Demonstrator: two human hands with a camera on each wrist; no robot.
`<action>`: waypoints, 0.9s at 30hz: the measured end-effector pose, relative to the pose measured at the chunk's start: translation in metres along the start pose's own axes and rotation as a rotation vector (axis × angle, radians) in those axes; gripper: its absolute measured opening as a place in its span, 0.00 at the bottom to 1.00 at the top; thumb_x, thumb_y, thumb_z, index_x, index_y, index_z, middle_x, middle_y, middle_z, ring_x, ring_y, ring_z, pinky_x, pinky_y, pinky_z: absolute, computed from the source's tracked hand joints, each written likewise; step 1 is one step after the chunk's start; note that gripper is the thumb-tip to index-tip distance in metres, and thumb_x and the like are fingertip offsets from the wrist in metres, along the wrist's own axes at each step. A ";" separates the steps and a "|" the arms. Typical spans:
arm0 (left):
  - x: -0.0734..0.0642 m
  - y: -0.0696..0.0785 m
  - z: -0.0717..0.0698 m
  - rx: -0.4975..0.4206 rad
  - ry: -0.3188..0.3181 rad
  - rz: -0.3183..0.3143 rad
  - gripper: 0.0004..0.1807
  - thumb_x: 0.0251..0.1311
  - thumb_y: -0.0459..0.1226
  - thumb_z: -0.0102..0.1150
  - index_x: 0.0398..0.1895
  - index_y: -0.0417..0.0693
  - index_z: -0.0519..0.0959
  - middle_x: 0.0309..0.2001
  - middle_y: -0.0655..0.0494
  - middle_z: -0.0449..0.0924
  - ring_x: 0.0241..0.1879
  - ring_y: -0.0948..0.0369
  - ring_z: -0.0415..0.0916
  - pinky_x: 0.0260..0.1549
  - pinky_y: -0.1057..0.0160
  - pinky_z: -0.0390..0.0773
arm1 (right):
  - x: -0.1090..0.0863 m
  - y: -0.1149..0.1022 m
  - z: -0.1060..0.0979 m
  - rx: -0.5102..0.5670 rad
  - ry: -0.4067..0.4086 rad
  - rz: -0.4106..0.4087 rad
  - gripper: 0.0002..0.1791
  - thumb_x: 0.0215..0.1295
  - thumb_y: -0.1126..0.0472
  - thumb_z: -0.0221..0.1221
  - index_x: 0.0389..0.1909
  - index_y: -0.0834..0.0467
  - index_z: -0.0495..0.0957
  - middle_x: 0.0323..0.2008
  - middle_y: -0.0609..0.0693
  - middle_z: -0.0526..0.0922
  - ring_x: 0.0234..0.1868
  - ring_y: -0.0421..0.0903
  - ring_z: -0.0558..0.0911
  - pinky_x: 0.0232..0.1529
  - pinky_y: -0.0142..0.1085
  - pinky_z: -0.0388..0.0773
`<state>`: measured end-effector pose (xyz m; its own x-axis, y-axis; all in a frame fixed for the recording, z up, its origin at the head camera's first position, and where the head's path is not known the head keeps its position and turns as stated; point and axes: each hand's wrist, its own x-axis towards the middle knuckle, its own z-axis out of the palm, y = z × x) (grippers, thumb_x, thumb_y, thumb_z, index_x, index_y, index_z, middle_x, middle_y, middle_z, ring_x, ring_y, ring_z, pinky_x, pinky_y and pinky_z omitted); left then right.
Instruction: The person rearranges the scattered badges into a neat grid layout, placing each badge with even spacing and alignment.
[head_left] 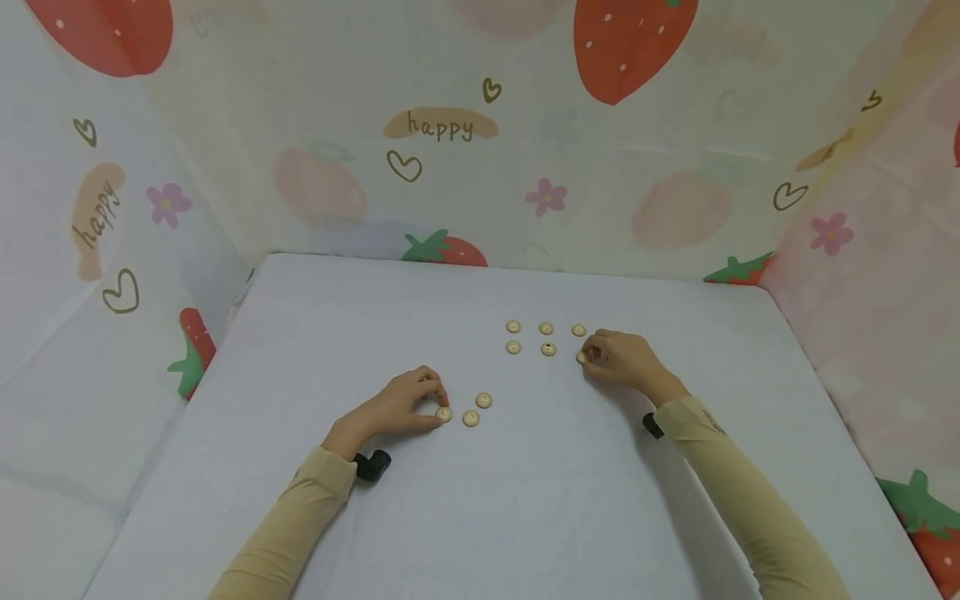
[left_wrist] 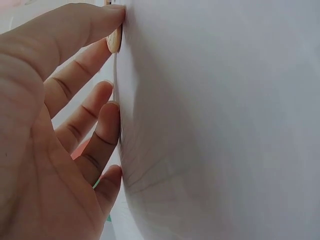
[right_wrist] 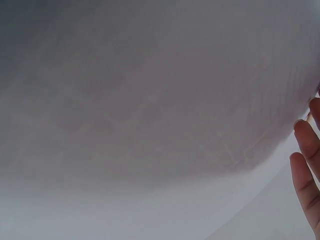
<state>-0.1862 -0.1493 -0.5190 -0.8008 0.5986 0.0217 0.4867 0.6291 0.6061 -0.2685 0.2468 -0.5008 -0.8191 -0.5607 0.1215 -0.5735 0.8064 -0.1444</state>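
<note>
Between thumb and index finger, my left hand (head_left: pixel 401 406) pinches a round beige button (head_left: pixel 444 414) at table level. The left wrist view shows that button (left_wrist: pixel 114 41) edge-on under the thumb, the other fingers loosely bent. Just right of it lie two more buttons, one nearer (head_left: pixel 471 418) and one farther (head_left: pixel 483 401). My right hand (head_left: pixel 622 358) holds another button (head_left: pixel 582 357) by its fingertips, at the right end of two short rows. In the right wrist view only some fingers (right_wrist: pixel 305 175) show, and the held button cannot be made out.
The far row has three buttons, ending at the right one (head_left: pixel 578 331); the near row includes a button with a dark centre (head_left: pixel 548 349). All lie on a white-covered table (head_left: pixel 480 517). Strawberry-print cloth walls (head_left: pixel 450 192) rise at the back and sides.
</note>
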 end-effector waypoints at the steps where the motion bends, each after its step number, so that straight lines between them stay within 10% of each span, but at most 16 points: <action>1: 0.000 0.000 0.000 0.002 0.001 0.000 0.09 0.52 0.41 0.66 0.36 0.55 0.77 0.45 0.59 0.69 0.50 0.57 0.69 0.54 0.53 0.68 | 0.001 0.000 0.000 -0.003 0.002 0.000 0.09 0.57 0.54 0.60 0.34 0.54 0.81 0.27 0.44 0.77 0.25 0.38 0.72 0.26 0.34 0.71; 27: -0.001 0.000 0.002 -0.007 0.006 -0.022 0.09 0.53 0.43 0.65 0.35 0.56 0.76 0.45 0.59 0.69 0.49 0.58 0.68 0.53 0.53 0.67 | 0.008 -0.002 -0.001 0.002 -0.043 0.081 0.11 0.59 0.53 0.59 0.39 0.54 0.81 0.28 0.45 0.78 0.25 0.39 0.73 0.25 0.34 0.71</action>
<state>-0.1846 -0.1493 -0.5208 -0.8136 0.5812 0.0130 0.4661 0.6388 0.6121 -0.2736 0.2413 -0.4988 -0.8626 -0.5014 0.0668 -0.5054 0.8490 -0.1541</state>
